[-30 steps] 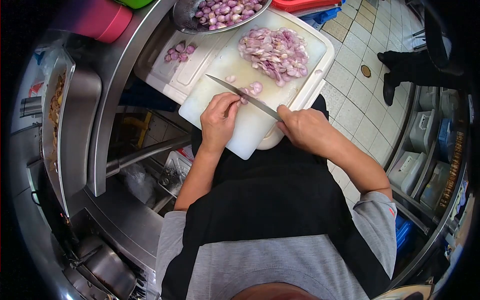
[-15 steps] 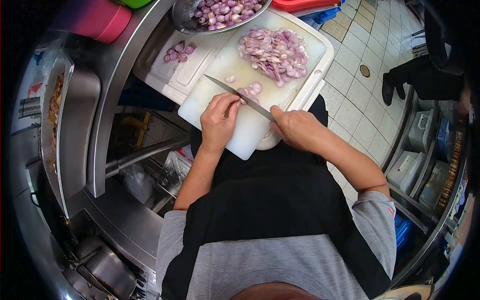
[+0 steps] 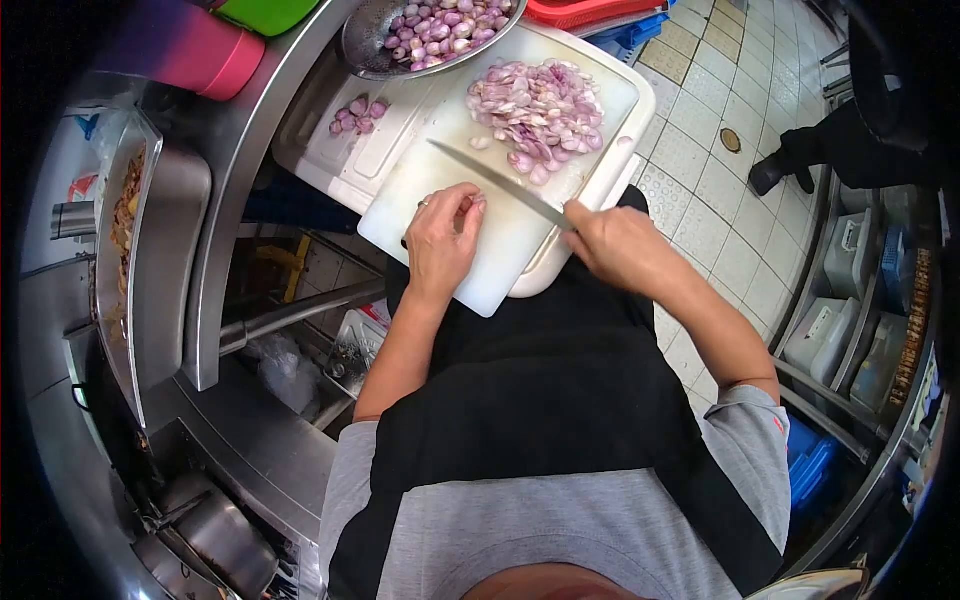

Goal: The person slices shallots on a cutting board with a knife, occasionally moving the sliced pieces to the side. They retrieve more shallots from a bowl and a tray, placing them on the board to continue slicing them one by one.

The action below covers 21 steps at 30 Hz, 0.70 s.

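Note:
My right hand (image 3: 618,243) grips the handle of a knife (image 3: 505,183), its blade slanting up and left over the white cutting board (image 3: 490,262). Beside the blade, on its near side, my left hand (image 3: 441,242) is curled with thumb and fingertips together above the board. Whatever is between those fingertips is too small to make out. Beyond the knife lies a pile of sliced shallots (image 3: 540,105), with a few slices at its near edge. Several whole shallots (image 3: 358,116) sit in a small group on the white plastic surface (image 3: 312,168) to the left.
A metal bowl (image 3: 378,68) of peeled shallots stands at the back. Red and blue trays (image 3: 590,12) are behind the board. At left are a steel counter edge (image 3: 215,200) and a pink container (image 3: 225,65). Another person's dark-clad leg (image 3: 830,150) is at right on the tiled floor.
The knife has moved away from my left fingertips, toward the pile. Slices that lay by the blade are now at the pile's near edge. My left hand has stayed nearly in place.

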Motion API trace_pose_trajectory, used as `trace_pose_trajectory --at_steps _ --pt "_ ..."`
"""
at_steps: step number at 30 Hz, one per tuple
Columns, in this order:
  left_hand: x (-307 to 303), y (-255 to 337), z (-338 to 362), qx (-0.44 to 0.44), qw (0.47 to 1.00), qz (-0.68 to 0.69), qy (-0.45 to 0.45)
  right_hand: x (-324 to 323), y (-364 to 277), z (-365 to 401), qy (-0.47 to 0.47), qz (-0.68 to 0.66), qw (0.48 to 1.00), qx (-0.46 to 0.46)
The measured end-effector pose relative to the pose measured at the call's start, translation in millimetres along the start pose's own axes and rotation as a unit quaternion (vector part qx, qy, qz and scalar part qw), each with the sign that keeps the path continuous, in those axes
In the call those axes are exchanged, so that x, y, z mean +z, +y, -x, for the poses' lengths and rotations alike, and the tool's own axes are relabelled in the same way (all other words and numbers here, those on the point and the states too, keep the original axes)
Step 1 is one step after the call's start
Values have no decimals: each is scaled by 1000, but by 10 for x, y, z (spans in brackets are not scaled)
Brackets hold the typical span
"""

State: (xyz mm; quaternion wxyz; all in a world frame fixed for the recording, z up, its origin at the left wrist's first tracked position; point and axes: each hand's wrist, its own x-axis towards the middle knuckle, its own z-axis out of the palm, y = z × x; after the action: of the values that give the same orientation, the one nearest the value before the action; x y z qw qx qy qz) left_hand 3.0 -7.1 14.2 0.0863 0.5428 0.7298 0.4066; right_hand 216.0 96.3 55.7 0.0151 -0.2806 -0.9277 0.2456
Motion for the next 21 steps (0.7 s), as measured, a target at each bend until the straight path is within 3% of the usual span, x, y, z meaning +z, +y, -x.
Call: trace_pose_trajectory --at_steps 8,11,21 --pt "8 -54 64 75 997 10 2 153 -80 64 -9 -16 1000 -24" --pt "-8 -21 52 44 999 29 -6 138 -81 69 -5 -12 999 -30" --pt "22 -89 63 59 998 14 4 -87 -168 220 -51 -10 999 -10"
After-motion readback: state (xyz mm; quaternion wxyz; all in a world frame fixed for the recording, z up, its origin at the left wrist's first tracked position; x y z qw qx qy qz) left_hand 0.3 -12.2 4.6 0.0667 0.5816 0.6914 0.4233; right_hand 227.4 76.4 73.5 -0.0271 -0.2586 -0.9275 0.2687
